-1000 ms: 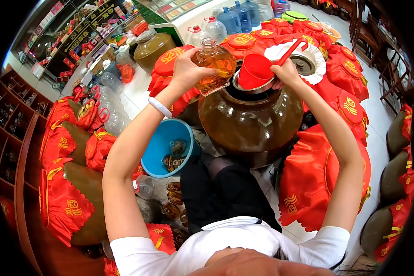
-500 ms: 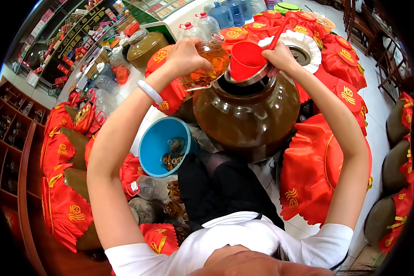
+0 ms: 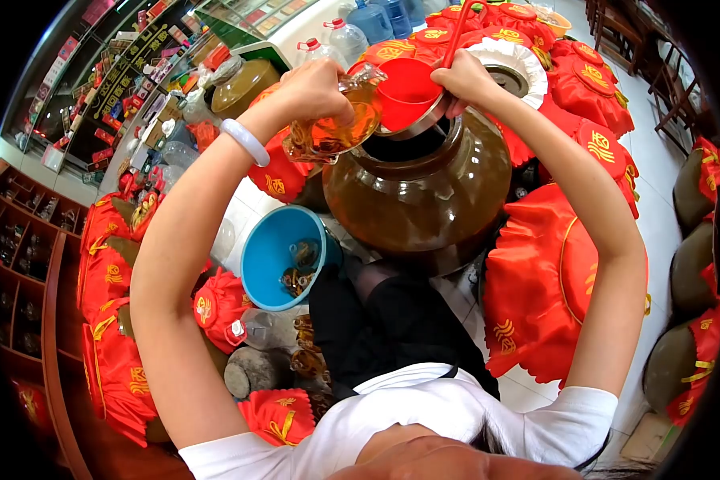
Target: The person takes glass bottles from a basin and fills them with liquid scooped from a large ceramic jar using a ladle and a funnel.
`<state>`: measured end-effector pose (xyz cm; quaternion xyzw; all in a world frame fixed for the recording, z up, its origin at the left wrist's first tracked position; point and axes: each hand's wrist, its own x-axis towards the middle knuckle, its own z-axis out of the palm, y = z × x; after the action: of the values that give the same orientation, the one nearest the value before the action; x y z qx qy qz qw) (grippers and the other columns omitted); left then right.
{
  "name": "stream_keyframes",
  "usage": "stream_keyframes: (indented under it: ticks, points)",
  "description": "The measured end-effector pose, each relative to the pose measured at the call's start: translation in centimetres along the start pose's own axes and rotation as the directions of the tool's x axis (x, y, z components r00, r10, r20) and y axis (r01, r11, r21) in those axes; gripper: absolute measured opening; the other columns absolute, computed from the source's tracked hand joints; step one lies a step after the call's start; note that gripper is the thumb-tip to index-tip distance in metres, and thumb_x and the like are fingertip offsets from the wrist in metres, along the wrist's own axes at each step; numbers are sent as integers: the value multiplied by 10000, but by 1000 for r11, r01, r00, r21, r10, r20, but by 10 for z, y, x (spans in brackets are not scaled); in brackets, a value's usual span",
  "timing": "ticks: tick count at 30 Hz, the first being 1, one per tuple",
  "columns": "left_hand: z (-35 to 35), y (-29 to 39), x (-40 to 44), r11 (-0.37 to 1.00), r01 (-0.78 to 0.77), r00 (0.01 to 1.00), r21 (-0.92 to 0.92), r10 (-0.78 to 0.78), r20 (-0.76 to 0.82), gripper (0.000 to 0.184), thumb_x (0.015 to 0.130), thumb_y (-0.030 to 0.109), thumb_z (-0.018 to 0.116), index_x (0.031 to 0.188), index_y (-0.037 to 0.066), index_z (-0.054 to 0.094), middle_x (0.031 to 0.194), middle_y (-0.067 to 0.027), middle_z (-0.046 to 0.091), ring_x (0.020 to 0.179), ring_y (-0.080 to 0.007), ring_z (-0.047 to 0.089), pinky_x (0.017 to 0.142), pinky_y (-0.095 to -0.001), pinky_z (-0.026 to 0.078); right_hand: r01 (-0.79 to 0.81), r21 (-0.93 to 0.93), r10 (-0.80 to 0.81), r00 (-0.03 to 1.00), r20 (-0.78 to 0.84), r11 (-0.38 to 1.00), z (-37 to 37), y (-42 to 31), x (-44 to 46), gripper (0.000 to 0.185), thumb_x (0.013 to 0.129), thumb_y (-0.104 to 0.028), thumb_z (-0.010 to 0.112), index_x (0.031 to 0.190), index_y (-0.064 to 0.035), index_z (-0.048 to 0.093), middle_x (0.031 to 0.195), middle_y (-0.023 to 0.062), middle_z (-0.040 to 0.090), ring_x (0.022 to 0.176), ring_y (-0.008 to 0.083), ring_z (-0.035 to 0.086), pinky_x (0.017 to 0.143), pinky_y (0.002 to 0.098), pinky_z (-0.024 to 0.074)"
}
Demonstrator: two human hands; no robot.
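My left hand point(image 3: 318, 90) is closed on a glass bottle point(image 3: 340, 128) of amber liquid. The bottle leans over, its neck at the rim of a red plastic ladle point(image 3: 406, 96). My right hand point(image 3: 466, 80) grips the ladle's long handle, fingers wrapped round it. A metal rim point(image 3: 421, 122) shows just under the ladle; whether my right hand holds it too I cannot tell. Both are above the open mouth of a big brown glazed jar point(image 3: 424, 196). Whether liquid is flowing is not clear.
A blue basin point(image 3: 252, 260) with small glass bottles stands left of my legs. Red-cloth-covered jars point(image 3: 536, 280) crowd both sides. A white frilled lid point(image 3: 528, 78) lies behind the jar. Clear jugs point(image 3: 348, 40) stand at the back, wooden shelves point(image 3: 32, 248) at far left.
The bottle has tipped further and moved left in view, with its neck closer to the ladle. The ladle and right hand have shifted slightly left and up, as the whole view has shifted.
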<state>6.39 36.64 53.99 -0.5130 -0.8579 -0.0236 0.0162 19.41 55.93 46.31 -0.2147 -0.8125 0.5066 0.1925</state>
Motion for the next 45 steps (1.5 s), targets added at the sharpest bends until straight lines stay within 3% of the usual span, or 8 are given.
stream_keyframes:
  ticks: [16, 20, 22, 25, 30, 33, 41, 45]
  points:
    - [3, 0, 7, 1000, -8, 1000, 15, 8, 18, 531, 435, 265, 783, 874, -9, 664, 749, -130, 648, 728, -292, 628, 674, -356, 481, 10, 17, -10, 1000, -3, 1000, -2, 10, 2, 208, 770, -83, 464, 821, 71, 594, 573, 158, 615, 416, 209, 610, 370, 281, 513]
    - [6, -6, 5, 995, 23, 999, -94, -25, -28, 559, 444, 253, 793, 916, -17, 663, 750, -110, 650, 714, -240, 622, 671, -328, 480, -4, 51, 4, 1000, -5, 999, -5, 8, 2, 217, 768, -78, 514, 800, 132, 558, 672, 207, 626, 497, 291, 650, 399, 332, 544]
    - [10, -14, 6, 990, 33, 998, -136, -39, -41, 550, 456, 239, 796, 920, -22, 660, 743, -100, 648, 698, -208, 617, 662, -312, 478, -17, 64, 19, 999, -29, 998, -3, 13, 4, 218, 770, -79, 468, 826, 89, 596, 574, 163, 614, 408, 205, 605, 368, 278, 512]
    - [16, -21, 7, 965, -10, 998, -261, -8, -66, 507, 496, 194, 800, 923, -37, 655, 736, -78, 643, 676, -135, 589, 643, -274, 467, -12, 106, 13, 1000, -8, 994, -5, 21, 6, 233, 769, -74, 467, 842, 102, 601, 575, 163, 611, 405, 205, 602, 359, 274, 508]
    - [28, -25, -7, 757, -104, 982, -645, -25, -187, 459, 600, 85, 798, 1006, -53, 635, 849, -47, 659, 743, -103, 590, 704, -248, 484, -23, 81, 27, 999, -46, 996, 0, 47, 9, 250, 762, -64, 468, 864, 115, 608, 597, 163, 616, 408, 210, 605, 343, 276, 503]
    - [35, -28, -19, 673, -129, 966, -729, -80, -244, 473, 627, 40, 786, 1056, -59, 614, 922, -48, 660, 795, -107, 599, 752, -249, 492, 49, 283, -19, 994, -108, 958, 10, 54, -1, 227, 751, -80, 519, 797, 132, 589, 627, 182, 612, 462, 286, 632, 359, 337, 515]
    - [51, -48, -92, 653, -171, 885, -738, -227, -406, 547, 599, 83, 817, 1074, -67, 591, 971, -89, 673, 868, -124, 622, 797, -265, 495, 32, 329, -7, 997, -77, 944, 43, 59, -11, 288, 752, -54, 482, 945, 103, 629, 654, 167, 637, 471, 233, 638, 378, 302, 528]
    - [70, -74, -150, 618, -204, 846, -759, -279, -454, 559, 606, 64, 812, 1107, -39, 587, 1005, -82, 667, 902, -120, 612, 830, -271, 489, 61, 289, -31, 993, -110, 955, 52, 72, -1, 242, 774, -74, 509, 888, 89, 647, 637, 145, 635, 452, 205, 620, 368, 294, 517]
